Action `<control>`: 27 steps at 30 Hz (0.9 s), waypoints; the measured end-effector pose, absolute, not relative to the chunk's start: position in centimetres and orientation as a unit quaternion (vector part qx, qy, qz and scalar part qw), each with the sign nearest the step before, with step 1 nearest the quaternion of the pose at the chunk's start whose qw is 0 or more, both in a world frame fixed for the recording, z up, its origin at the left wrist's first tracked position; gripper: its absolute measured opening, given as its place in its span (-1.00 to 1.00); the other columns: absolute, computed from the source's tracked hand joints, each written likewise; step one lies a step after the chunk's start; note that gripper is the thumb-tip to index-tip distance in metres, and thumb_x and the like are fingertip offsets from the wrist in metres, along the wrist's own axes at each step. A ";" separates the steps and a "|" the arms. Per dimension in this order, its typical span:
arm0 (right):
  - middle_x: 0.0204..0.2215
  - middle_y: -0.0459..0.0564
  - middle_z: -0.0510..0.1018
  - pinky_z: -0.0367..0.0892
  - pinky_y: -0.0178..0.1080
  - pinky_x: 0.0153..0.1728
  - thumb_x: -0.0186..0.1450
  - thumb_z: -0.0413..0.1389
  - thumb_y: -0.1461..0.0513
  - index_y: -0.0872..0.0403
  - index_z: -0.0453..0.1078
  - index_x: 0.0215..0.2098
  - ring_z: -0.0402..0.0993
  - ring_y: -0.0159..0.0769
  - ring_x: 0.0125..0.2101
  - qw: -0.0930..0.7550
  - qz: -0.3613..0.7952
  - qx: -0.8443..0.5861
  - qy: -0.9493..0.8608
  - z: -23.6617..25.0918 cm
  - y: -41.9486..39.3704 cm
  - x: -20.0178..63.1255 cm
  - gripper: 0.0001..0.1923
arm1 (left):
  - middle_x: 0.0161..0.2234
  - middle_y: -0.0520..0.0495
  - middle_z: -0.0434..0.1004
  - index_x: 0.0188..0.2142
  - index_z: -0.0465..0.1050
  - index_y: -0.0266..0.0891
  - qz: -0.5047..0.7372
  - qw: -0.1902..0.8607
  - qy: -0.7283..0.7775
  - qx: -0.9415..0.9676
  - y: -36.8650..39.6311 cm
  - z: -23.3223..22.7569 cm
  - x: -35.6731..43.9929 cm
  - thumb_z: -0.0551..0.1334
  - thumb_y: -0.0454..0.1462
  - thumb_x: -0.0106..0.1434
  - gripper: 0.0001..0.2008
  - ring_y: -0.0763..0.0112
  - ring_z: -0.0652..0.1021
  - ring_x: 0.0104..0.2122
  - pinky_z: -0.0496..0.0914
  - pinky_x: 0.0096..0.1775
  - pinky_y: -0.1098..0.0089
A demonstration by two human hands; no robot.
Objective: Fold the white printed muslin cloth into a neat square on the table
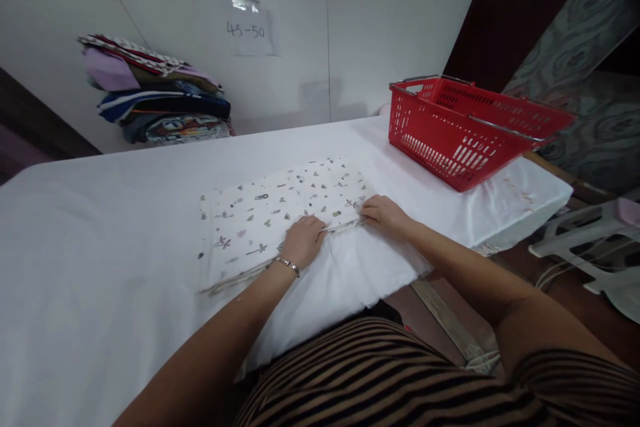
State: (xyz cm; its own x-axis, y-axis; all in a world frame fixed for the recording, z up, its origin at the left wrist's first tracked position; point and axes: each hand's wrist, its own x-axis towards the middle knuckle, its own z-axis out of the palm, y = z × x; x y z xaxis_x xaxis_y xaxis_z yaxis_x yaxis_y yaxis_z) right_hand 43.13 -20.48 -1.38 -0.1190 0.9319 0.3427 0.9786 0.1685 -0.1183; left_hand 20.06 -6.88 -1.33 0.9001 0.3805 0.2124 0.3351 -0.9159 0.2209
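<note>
White cloth (pixel 280 203), sparsely printed in grey and brown, lies folded beyond the bent fingers of left hand (pixel 303 242) and right hand (pixel 387 215); whether they clamp it, I cannot tell.

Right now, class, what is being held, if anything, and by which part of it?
The patterned cloth, seemingly: left grip at its near edge, right grip at its near right corner.

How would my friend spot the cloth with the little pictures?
Find the white-covered table. On it, left of the red plastic basket, lies a rectangular white cloth. Unlike the mostly plain covering underneath, it has small, scattered grey and brown prints.
</note>
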 end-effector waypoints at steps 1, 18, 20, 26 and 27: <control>-0.22 0.07 0.48 0.18 -0.19 -0.22 0.26 0.04 0.22 0.05 0.44 -0.23 0.32 -0.19 -0.19 0.162 -0.072 -0.638 -0.749 -1.3 -20.4 43.1 -0.83 | -0.26 -0.07 0.43 -0.28 0.41 -0.21 0.121 0.078 0.184 0.972 -6.9 -1.3 20.1 0.04 -0.26 0.27 -0.82 0.33 0.38 -0.21 0.29 -0.16 0.32; -0.34 0.08 0.47 0.16 -0.21 -0.24 0.35 -0.10 0.24 0.09 0.42 -0.30 0.31 -0.22 -0.25 0.156 -0.056 -0.634 -0.756 -1.1 -20.0 43.0 -0.74 | -0.27 -0.11 0.44 -0.19 0.38 -0.20 0.052 0.021 0.200 0.978 -7.7 -0.4 20.6 -0.02 -0.33 0.28 -0.77 0.29 0.40 -0.18 0.28 -0.16 0.29; -0.35 0.08 0.46 0.17 -0.22 -0.24 0.34 -0.10 0.24 0.10 0.41 -0.31 0.32 -0.23 -0.26 0.171 -0.040 -0.635 -0.753 -0.9 -19.9 43.0 -0.75 | -0.23 -0.10 0.42 -0.15 0.35 -0.17 0.061 0.024 0.198 0.978 -7.9 -0.5 20.5 0.00 -0.28 0.28 -0.78 0.29 0.38 -0.16 0.28 -0.16 0.29; -0.39 0.06 0.45 0.18 -0.25 -0.26 0.32 -0.08 0.24 0.10 0.37 -0.38 0.30 -0.25 -0.31 0.172 -0.015 -0.638 -0.750 -1.0 -19.2 43.5 -0.78 | -0.18 -0.09 0.37 -0.13 0.30 -0.16 0.071 0.024 0.210 0.975 -8.2 -0.5 20.9 0.05 -0.11 0.25 -0.73 0.26 0.37 -0.15 0.27 -0.20 0.29; -0.39 0.05 0.45 0.18 -0.25 -0.26 0.32 -0.08 0.24 0.10 0.37 -0.38 0.29 -0.26 -0.32 0.169 -0.011 -0.639 -0.750 -1.0 -19.1 43.6 -0.79 | -0.18 -0.09 0.37 -0.13 0.31 -0.17 0.071 0.022 0.214 0.974 -8.3 -0.4 21.2 0.04 -0.10 0.26 -0.72 0.26 0.36 -0.15 0.27 -0.20 0.29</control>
